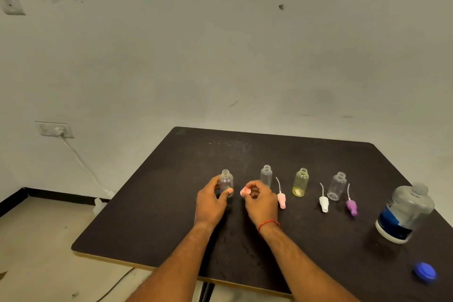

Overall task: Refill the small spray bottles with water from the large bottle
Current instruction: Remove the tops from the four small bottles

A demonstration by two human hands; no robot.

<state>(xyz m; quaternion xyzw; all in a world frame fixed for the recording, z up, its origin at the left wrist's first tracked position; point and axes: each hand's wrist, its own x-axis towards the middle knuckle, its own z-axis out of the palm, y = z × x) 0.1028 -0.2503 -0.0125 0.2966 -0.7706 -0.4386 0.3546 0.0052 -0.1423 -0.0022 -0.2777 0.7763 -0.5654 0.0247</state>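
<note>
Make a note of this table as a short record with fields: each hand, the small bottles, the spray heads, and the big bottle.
left hand: grips the leftmost small bottle, upright on the table
right hand: pinches the held pink spray head
other small bottles: second clear bottle, yellow bottle, right clear bottle, all uncapped
lying on table: loose pink spray head, white spray head, purple spray head
large bottle: upright, open, far right
blue cap: lies apart from it, near front edge
</note>
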